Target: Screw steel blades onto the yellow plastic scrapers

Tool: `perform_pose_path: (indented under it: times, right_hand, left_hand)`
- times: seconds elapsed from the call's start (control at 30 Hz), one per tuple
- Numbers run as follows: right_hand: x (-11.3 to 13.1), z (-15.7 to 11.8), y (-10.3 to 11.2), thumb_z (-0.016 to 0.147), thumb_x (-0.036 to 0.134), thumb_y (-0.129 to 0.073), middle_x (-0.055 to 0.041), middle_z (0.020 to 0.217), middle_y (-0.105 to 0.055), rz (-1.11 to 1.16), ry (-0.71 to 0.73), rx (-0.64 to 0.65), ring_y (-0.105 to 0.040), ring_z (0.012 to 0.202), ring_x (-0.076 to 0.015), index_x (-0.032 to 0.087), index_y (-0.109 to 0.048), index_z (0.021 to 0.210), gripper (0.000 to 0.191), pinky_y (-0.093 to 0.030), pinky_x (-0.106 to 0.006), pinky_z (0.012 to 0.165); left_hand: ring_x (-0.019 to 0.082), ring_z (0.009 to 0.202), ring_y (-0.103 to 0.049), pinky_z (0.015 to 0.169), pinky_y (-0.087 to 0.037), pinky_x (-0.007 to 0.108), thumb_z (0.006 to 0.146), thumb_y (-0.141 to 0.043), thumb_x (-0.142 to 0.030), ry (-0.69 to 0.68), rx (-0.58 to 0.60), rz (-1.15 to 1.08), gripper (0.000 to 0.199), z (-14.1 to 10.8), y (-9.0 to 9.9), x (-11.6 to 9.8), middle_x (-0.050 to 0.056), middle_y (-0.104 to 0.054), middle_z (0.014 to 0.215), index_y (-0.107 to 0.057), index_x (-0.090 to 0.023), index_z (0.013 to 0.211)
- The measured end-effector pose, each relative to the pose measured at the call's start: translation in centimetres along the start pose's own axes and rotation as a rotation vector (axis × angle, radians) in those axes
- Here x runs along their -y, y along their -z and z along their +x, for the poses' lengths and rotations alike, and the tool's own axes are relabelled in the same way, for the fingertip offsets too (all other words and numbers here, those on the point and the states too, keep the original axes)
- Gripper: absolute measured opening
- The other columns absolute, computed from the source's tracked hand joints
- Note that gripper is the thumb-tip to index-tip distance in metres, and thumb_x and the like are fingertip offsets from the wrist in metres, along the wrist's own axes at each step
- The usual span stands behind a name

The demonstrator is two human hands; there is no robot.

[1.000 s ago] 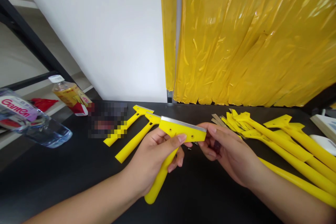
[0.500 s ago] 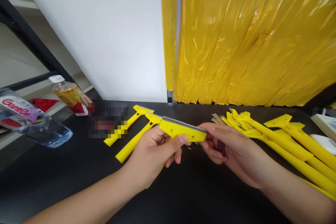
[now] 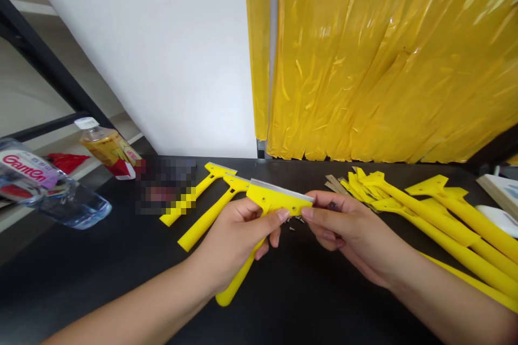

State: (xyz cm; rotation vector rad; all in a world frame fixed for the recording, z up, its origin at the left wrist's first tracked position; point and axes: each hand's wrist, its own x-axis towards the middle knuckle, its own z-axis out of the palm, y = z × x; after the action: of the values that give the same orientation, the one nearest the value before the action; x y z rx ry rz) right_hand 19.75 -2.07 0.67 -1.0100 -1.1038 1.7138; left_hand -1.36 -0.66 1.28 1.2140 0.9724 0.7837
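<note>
The left thumb lies flat on the front of a yellow plastic scraper, and the other left fingers curl behind its head, so the left hand is closed around it. The right fingertips pinch the right end of the same head from front and back, with the right hand nearly closed. A small dark bit shows beside the right fingers, too small to tell what it is.

The scraper is held in the air above a black table, between the two hands. A metal blade runs along the top edge of its head, and its handle slants down and toward the person, below the left hand.

Tiny screws lie on the table just under the hands. To the left, two more yellow scrapers lie side by side. To the right is a heap of yellow scrapers, with loose metal blades at its far end.

Farther left are a clear water bottle, a juice bottle, a red wrapper and a pixelated patch. A white box sits at the right edge. Behind the table hangs a yellow plastic curtain beside a white wall.
</note>
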Motion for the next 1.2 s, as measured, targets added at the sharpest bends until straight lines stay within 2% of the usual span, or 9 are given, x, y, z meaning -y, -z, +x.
perform_pose_path:
  times: [0.2, 0.33, 0.5, 0.7, 0.77, 0.9, 1.0, 1.1, 1.2]
  right_hand:
    - [0.1, 0.1, -0.2, 0.083, 0.045, -0.086, 0.0078, 0.062, -0.038, -0.035, 0.009, -0.067, -0.021, 0.056, -0.0085, 0.019, -0.068, 0.084, 0.032, -0.013, -0.029, 0.05]
    - [-0.1, 0.4, 0.0, 0.081, 0.049, -0.087, 0.0068, 0.063, -0.044, -0.172, 0.059, -0.12, -0.027, 0.056, -0.0089, 0.02, -0.066, 0.079, 0.035, -0.016, -0.029, 0.051]
    - [-0.3, 0.6, 0.4, 0.086, 0.049, -0.082, 0.0056, 0.066, -0.048, -0.254, 0.109, -0.115, -0.03, 0.059, -0.0103, 0.021, -0.069, 0.08, 0.032, -0.021, -0.029, 0.053]
    - [-0.3, 0.7, 0.5, 0.087, 0.049, -0.081, 0.0035, 0.072, -0.057, -0.288, 0.119, -0.089, -0.034, 0.06, -0.0107, 0.021, -0.073, 0.081, 0.029, -0.022, -0.029, 0.054]
    - [-0.4, 0.7, 0.4, 0.087, 0.049, -0.081, 0.0035, 0.072, -0.059, -0.287, 0.12, -0.08, -0.034, 0.06, -0.0105, 0.022, -0.073, 0.081, 0.029, -0.023, -0.029, 0.053]
    - [-0.5, 0.7, 0.4, 0.087, 0.049, -0.081, 0.006, 0.065, -0.049, -0.313, 0.108, -0.094, -0.032, 0.058, -0.01, 0.022, -0.07, 0.079, 0.03, -0.023, -0.028, 0.053]
    - [-0.4, 0.8, 0.7, 0.089, 0.052, -0.078, 0.0048, 0.069, -0.05, -0.383, 0.144, -0.147, -0.037, 0.061, -0.0112, 0.023, -0.074, 0.087, 0.03, -0.028, -0.027, 0.055]
    - [-0.2, 0.8, 1.4, 0.098, 0.056, -0.066, -0.0015, 0.089, -0.064, -0.372, 0.236, -0.234, -0.052, 0.075, -0.0159, 0.025, -0.078, 0.106, 0.034, -0.04, -0.028, 0.063]
    - [0.3, 0.6, 2.1, 0.102, 0.06, -0.054, -0.0052, 0.103, -0.07, -0.47, 0.34, -0.381, -0.061, 0.089, -0.0212, 0.027, -0.078, 0.108, 0.042, -0.048, -0.033, 0.077]
  left_hand:
    - [0.008, 0.048, -0.045, 0.049, -0.033, 0.023, 0.091, -0.074, -0.045, -0.02, -0.015, -0.003, 0.036, -0.2, -0.1, -0.1, -0.002, -0.059, 0.064, -0.064, -0.016, 0.072]
    - [0.007, 0.048, -0.046, 0.048, -0.034, 0.021, 0.091, -0.076, -0.042, 0.017, 0.023, -0.096, 0.031, -0.1, 0.0, -0.2, -0.001, -0.061, 0.065, -0.068, -0.016, 0.077]
    - [0.006, 0.047, -0.046, 0.047, -0.033, 0.02, 0.092, -0.075, -0.039, 0.087, 0.12, -0.218, 0.025, 0.3, 0.3, -0.1, 0.001, -0.064, 0.068, -0.075, -0.015, 0.09]
    - [0.006, 0.045, -0.045, 0.047, -0.03, 0.021, 0.097, -0.068, -0.04, 0.04, 0.116, -0.099, 0.041, 0.2, 0.2, -0.3, 0.003, -0.063, 0.062, -0.071, -0.013, 0.067]
    - [0.006, 0.044, -0.043, 0.046, -0.028, 0.021, 0.097, -0.067, -0.042, 0.038, 0.115, -0.072, 0.04, 0.2, 0.2, -0.3, 0.002, -0.062, 0.06, -0.071, -0.013, 0.07]
    - [0.007, 0.044, -0.04, 0.046, -0.028, 0.021, 0.097, -0.067, -0.046, 0.032, 0.089, -0.043, 0.033, 0.2, 0.2, -0.1, -0.001, -0.058, 0.053, -0.074, -0.015, 0.091]
    - [0.008, 0.043, -0.039, 0.047, -0.031, 0.022, 0.096, -0.068, -0.047, 0.014, 0.049, -0.049, 0.033, 0.4, 0.3, 0.2, -0.005, -0.051, 0.047, -0.071, -0.016, 0.086]
    - [0.008, 0.042, -0.038, 0.048, -0.033, 0.022, 0.095, -0.069, -0.046, 0.019, -0.001, -0.084, 0.033, 0.7, 0.5, 0.5, -0.006, -0.047, 0.044, -0.068, -0.017, 0.08]
    - [0.008, 0.041, -0.036, 0.047, -0.032, 0.022, 0.095, -0.069, -0.045, 0.036, -0.008, -0.136, 0.033, 1.2, 0.9, 0.7, -0.007, -0.044, 0.044, -0.066, -0.018, 0.079]
